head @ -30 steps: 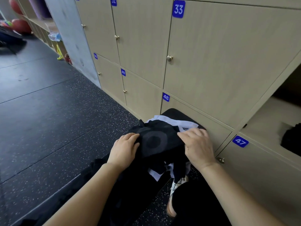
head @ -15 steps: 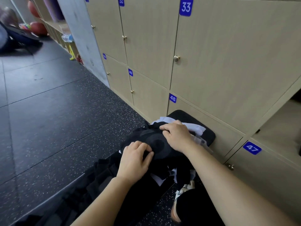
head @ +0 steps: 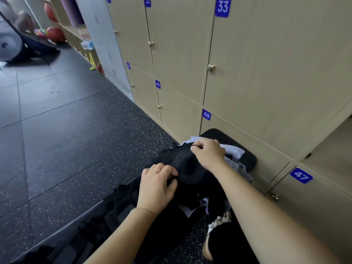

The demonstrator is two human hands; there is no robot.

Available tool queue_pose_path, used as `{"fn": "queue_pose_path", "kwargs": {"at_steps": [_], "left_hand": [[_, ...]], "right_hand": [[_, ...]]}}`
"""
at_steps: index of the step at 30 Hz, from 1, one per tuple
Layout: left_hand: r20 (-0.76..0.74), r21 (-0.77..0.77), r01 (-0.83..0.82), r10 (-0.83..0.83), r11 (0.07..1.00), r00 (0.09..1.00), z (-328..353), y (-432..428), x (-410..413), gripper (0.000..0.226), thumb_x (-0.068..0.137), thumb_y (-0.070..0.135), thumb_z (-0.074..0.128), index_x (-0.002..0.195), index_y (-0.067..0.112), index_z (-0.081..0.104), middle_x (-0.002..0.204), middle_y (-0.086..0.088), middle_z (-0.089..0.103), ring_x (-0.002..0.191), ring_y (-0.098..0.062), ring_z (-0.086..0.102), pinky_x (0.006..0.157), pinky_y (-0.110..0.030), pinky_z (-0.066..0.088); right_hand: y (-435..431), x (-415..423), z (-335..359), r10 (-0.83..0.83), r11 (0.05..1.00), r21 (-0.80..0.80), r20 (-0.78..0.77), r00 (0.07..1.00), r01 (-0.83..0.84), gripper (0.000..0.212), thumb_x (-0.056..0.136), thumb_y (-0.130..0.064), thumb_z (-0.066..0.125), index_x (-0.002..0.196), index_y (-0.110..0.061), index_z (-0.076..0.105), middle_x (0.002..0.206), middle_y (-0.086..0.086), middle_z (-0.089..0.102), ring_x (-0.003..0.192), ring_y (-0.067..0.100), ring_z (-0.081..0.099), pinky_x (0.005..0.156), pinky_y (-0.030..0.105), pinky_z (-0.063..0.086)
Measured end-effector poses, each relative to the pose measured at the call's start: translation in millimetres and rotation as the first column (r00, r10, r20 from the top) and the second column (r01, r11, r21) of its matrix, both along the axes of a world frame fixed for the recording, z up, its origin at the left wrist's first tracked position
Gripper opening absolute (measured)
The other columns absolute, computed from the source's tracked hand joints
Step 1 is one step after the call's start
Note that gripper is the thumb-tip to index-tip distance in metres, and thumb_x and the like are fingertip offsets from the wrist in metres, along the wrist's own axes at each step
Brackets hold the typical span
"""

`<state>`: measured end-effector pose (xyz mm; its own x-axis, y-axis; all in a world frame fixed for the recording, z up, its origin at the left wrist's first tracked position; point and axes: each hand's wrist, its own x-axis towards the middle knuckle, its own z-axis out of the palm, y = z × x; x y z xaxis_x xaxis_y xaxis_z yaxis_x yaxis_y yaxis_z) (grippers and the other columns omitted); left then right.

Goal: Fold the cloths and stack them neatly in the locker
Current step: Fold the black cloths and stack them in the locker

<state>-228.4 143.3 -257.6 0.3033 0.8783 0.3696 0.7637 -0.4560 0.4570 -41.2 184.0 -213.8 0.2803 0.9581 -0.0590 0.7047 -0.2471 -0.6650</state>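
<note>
Both hands are at work on a black cloth that lies bunched on top of a heap of clothing on a black padded surface, whose far end sits close against the bottom row of lockers. The right hand reaches over the far side of the heap and pinches a thin edge of the black cloth between thumb and forefinger, the other fingers curled loosely behind. The left hand is on the near side, its fingers bent and gripping a fold of the same cloth, so the fabric rises in a soft hump between the two hands. Under the black cloth lies a pale cloth (white or light blue, hard to say in this light), showing at the far right of the heap and again in a small patch nearer the body. More dark fabric trails along the surface towards the camera. The locker wall is light wood with small round knobs and blue number plates: 33 up high, 48 just beyond the heap, 47 lower right. Above the door marked 47, an open compartment shows at the right edge of the frame. A speckled dark floor runs off to the left, where red balls sit by distant shelving. A sandalled foot rests on the floor below the right forearm.
</note>
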Motion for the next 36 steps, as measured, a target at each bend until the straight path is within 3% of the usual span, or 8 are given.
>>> {"fn": "queue_pose_path", "kwargs": {"at_steps": [6, 11, 15, 20, 23, 27, 32, 36], "left_hand": [[0.317, -0.167, -0.075, 0.126, 0.983, 0.94, 45.6, 1.6, 24.0, 0.015, 0.078, 0.016, 0.061, 0.081, 0.031, 0.06, 0.053, 0.012, 0.053, 0.058, -0.009, 0.052, 0.076, -0.029, 0.04], [0.738, -0.497, 0.232, 0.267, 0.836, 0.62, 97.7, -6.7, 60.7, 0.029, 0.087, -0.006, 0.053, 0.074, 0.016, 0.067, 0.06, -0.007, 0.057, 0.048, -0.018, 0.049, 0.046, -0.022, 0.04], [0.824, -0.555, 0.494, 0.357, 0.669, 0.441, 129.4, -10.5, 88.0, 0.021, 0.092, -0.001, 0.051, 0.092, 0.005, 0.072, 0.07, -0.008, 0.066, 0.057, -0.013, 0.062, 0.055, -0.02, 0.051], [0.631, -0.553, 0.486, -0.041, 0.677, 0.774, 146.8, -17.4, 114.2, 0.028, 0.079, -0.003, 0.074, 0.102, 0.013, 0.069, 0.064, 0.004, 0.065, 0.06, -0.007, 0.063, 0.067, -0.02, 0.051], [0.485, -0.492, 0.438, -0.181, 0.752, 0.855, 155.1, -20.6, 130.5, 0.02, 0.085, 0.001, 0.068, 0.092, 0.02, 0.072, 0.073, -0.002, 0.071, 0.069, -0.011, 0.065, 0.071, -0.024, 0.048], [0.451, -0.453, 0.452, -0.239, 0.768, 0.86, 163.3, -21.0, 146.8, 0.013, 0.094, 0.016, 0.061, 0.095, 0.013, 0.073, 0.092, -0.011, 0.074, 0.085, -0.022, 0.068, 0.079, -0.03, 0.051], [0.483, -0.467, 0.478, -0.239, 0.744, 0.843, 172.6, -28.1, 165.4, 0.048, 0.087, 0.049, 0.058, 0.098, 0.003, 0.067, 0.086, -0.005, 0.065, 0.079, -0.019, 0.061, 0.084, -0.039, 0.053], [0.533, -0.436, 0.53, -0.266, 0.728, 0.803, 172.5, -39.3, 179.0, 0.04, 0.1, 0.041, 0.047, 0.097, 0.01, 0.072, 0.097, -0.006, 0.074, 0.09, -0.021, 0.071, 0.088, -0.036, 0.054]], "right_hand": [[-33.0, 28.8, 38.2, -0.162, 0.961, 0.08, -0.615, 0.771, 0.266, 0.015, 0.085, -0.015, 0.065, 0.071, -0.017, 0.064, 0.071, -0.001, 0.061, 0.078, 0.019, 0.056, 0.075, 0.032, 0.046], [-73.1, 59.4, 68.8, -0.137, 0.931, 0.144, -0.713, 0.687, 0.335, 0.015, 0.087, -0.009, 0.065, 0.073, -0.012, 0.063, 0.076, 0.008, 0.062, 0.074, 0.02, 0.057, 0.071, 0.033, 0.046], [-105.4, 80.0, 90.7, -0.148, 0.888, 0.194, -0.737, 0.659, 0.417, 0.011, 0.089, -0.006, 0.064, 0.079, -0.007, 0.061, 0.074, 0.007, 0.061, 0.063, 0.015, 0.057, 0.056, 0.022, 0.046], [-134.6, 101.0, 113.6, -0.163, 0.803, 0.262, -0.767, 0.621, 0.535, 0.011, 0.085, -0.004, 0.068, 0.079, -0.011, 0.062, 0.083, 0.004, 0.064, 0.067, 0.006, 0.06, 0.056, 0.007, 0.045], [-151.3, 112.4, 128.6, -0.138, 0.786, 0.28, -0.789, 0.598, 0.551, 0.013, 0.085, -0.002, 0.069, 0.077, -0.009, 0.062, 0.072, 0.002, 0.065, 0.058, 0.002, 0.062, 0.053, 0.011, 0.046], [-169.9, 128.1, 137.6, -0.143, 0.76, 0.307, -0.781, 0.608, 0.573, 0.013, 0.083, -0.006, 0.072, 0.076, -0.008, 0.062, 0.075, 0.006, 0.067, 0.067, 0.011, 0.063, 0.059, 0.016, 0.051], [-186.5, 140.8, 140.5, -0.195, 0.73, 0.341, -0.726, 0.659, 0.592, 0.02, 0.084, -0.014, 0.073, 0.085, 0.003, 0.064, 0.08, 0.009, 0.067, 0.072, 0.013, 0.063, 0.06, 0.015, 0.05], [-193.2, 144.9, 141.4, -0.244, 0.72, 0.338, -0.694, 0.677, 0.606, 0.025, 0.086, -0.022, 0.071, 0.079, -0.003, 0.057, 0.073, 0.008, 0.06, 0.067, 0.014, 0.056, 0.054, 0.015, 0.045]]}}
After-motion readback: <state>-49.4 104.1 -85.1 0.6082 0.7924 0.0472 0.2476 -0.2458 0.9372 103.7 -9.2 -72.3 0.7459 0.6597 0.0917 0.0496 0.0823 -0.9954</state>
